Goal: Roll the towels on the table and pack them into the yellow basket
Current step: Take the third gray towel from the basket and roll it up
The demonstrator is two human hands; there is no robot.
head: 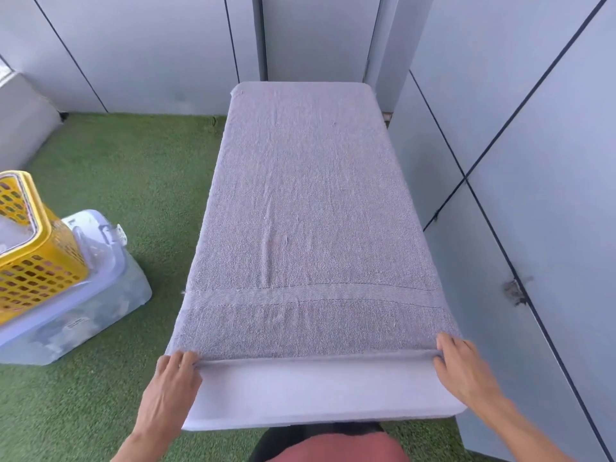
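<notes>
A large grey towel (306, 201) lies spread flat over almost the whole white table (313, 391), its far end at the table's back edge. Its near hem is turned up into a thin first fold. My left hand (173, 378) pinches that folded hem at the near left corner. My right hand (463, 368) pinches it at the near right corner. The yellow basket (33, 258) with a perforated wall stands at the far left, on top of a box.
A clear plastic storage box with a pale lid (83, 308) sits on the green artificial turf (140, 181) left of the table and carries the basket. Grey panel walls (533, 161) close in right of the table and behind it.
</notes>
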